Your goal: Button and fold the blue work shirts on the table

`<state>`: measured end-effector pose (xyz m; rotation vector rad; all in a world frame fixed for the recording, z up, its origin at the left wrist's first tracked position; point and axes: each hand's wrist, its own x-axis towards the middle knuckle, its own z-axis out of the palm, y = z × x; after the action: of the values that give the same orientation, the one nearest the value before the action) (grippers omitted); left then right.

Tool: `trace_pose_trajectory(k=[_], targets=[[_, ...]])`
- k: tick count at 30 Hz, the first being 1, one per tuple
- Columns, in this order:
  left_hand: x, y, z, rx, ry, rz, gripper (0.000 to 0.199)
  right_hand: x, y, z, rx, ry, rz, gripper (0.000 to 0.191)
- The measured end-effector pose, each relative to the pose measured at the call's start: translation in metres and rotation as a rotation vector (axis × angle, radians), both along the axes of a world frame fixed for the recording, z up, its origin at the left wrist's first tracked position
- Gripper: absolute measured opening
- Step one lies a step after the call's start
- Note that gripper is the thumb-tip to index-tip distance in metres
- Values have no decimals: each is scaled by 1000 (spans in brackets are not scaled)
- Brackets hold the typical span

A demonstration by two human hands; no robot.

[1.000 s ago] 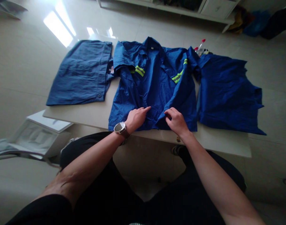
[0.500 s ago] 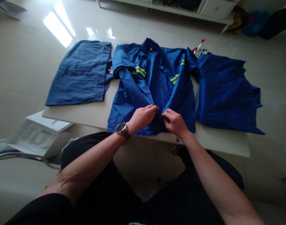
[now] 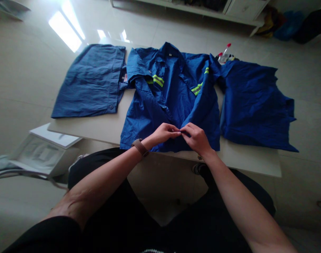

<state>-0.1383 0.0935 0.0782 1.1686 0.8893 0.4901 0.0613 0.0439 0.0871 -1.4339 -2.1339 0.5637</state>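
Observation:
A blue work jacket [image 3: 176, 95] with yellow-green reflective stripes lies face up, its collar away from me and its front partly open. My left hand [image 3: 167, 133], with a watch on the wrist, is pinched at the lower front of the jacket. Right beside it, my right hand [image 3: 196, 137] pinches the other front edge, and the fingertips of both hands meet. The bit of cloth between the fingers is mostly hidden.
The jacket rests on a white table [image 3: 78, 130]. Folded blue-grey garment [image 3: 89, 82] lies left, darker blue garment [image 3: 255, 105] right. Red-capped bottles [image 3: 224, 55] stand behind. A white box [image 3: 47, 149] is on the floor at left; a white cabinet [image 3: 239, 14] stands at the back.
My left hand has turned and shifted slightly right and down, so its fingertips now meet those of my right hand. The left front edge of the jacket has folded over. My right hand has barely moved.

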Motion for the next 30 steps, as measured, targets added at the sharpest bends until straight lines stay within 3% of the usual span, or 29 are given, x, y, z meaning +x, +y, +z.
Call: trace_pose_trajectory(k=[7,14,17,21,23,25,30], targets=[[1,-2,4,-210,-80,58,27,2,1,1,26,-12,-34,14],[0,0,2,-185,-107,24,34,4,1,5,45,-69,1,18],[0,-1,1,22,-5,-13,30,5,1,4,100,-85,11,19],[2,-6,0,510,200,-50,14,6,2,3,194,-105,28,17],[2,-8,1,589,260,-6,11,8,3,4,228,-127,59,17],[3,-7,2,509,281,76,11,10,3,7,255,-162,91,18],[6,-2,6,78,158,216,20,16,7,15,221,-267,131,19]])
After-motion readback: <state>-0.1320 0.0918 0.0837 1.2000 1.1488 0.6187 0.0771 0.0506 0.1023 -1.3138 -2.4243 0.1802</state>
